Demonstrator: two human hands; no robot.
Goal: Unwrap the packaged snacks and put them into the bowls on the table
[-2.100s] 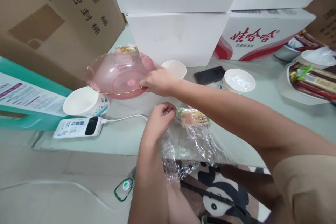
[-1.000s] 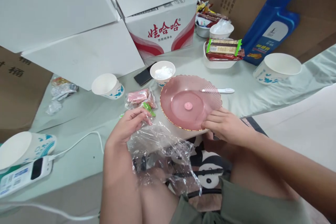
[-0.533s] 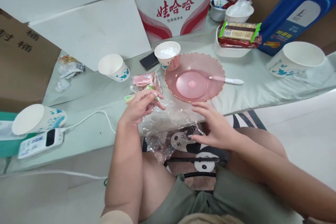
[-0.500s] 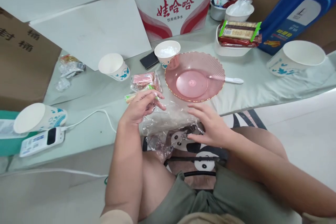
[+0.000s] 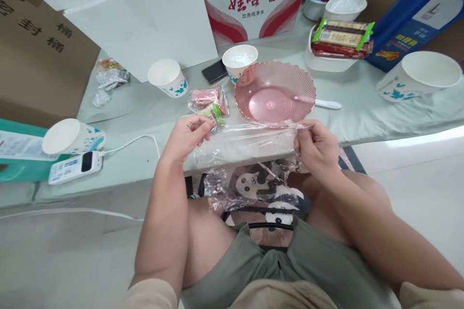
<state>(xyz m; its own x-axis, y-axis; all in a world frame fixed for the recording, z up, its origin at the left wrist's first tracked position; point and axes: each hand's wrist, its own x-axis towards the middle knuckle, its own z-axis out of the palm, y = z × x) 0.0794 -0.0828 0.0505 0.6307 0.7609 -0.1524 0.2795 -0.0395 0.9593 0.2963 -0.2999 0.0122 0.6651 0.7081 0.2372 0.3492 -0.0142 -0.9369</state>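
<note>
Left hand (image 5: 192,136) and right hand (image 5: 317,148) pinch clear film (image 5: 250,141) at its 10 and 2 o'clock — slack over table (image 5: 125,166) edge at 6, pink bowl (image 5: 273,99) at 1. Even, gentle tension should limit clinging.

A storeroom or a lived-in room, hard to say which — cartons (image 5: 145,24) crowd a cloth-covered worktop (image 5: 355,128) holding paper bowls (image 5: 395,89) and a phone (image 5: 213,73).

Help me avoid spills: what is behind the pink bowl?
A patterned white cup stands partly behind the pink bowl, at its far left, showing dimly through it. A white handle pokes out right; the bowl obscures its other end.
</note>
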